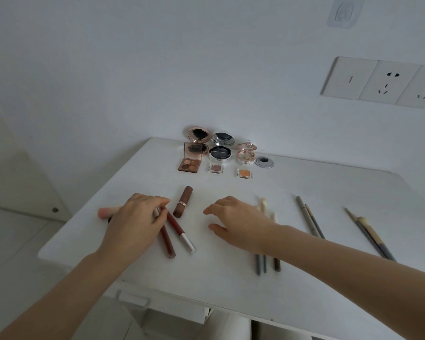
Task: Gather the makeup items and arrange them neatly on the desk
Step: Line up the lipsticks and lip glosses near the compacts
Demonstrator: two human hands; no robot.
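2 red lip tubes (178, 229) lie near-parallel at front-left of desk (231, 285), top ends under L hand (135, 217), its fingers curled round them. Brown lipstick (183, 201) just beside, to the R, angled a bit differently. R hand (233, 219) apart from L, fingers relaxed, holds nothing, over small brushes (264, 207). Compacts (220, 148) + shadow pans (216, 168) in rows at back; pencils (310, 219) and long brushes (371, 234) grouped at R. Step, prob.: squaring lip group. Next calls for nudging tubes parallel w/ lipstick, even gaps.

I see that the desk (329, 187) is white, smooth and matt. On its far edge, the silver compact (220, 153) looks glossy, like metal.
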